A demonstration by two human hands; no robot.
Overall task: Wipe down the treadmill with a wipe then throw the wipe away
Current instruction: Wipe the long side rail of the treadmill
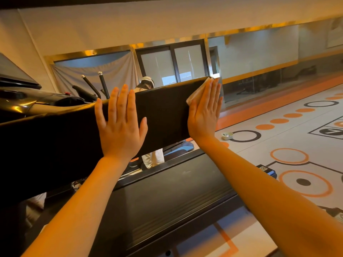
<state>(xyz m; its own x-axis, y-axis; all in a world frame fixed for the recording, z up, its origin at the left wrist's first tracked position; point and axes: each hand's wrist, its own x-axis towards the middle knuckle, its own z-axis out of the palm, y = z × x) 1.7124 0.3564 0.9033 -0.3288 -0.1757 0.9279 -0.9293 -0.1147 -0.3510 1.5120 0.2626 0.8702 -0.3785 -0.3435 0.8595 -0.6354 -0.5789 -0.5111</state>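
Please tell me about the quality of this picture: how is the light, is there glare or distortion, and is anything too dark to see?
Head view: warm orange light; wide-angle bending tilts the walls and floor; glare on the glossy console at left; the black panel under the left hand loses detail in shadow; the right hand and wipe are sharp.

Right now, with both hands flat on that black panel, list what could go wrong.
1. The wipe is only pressed under the straight fingers of the right hand at the panel's end edge; it may slip off and drop.
2. The left hand rests bare on the panel, possibly smudging wiped areas.
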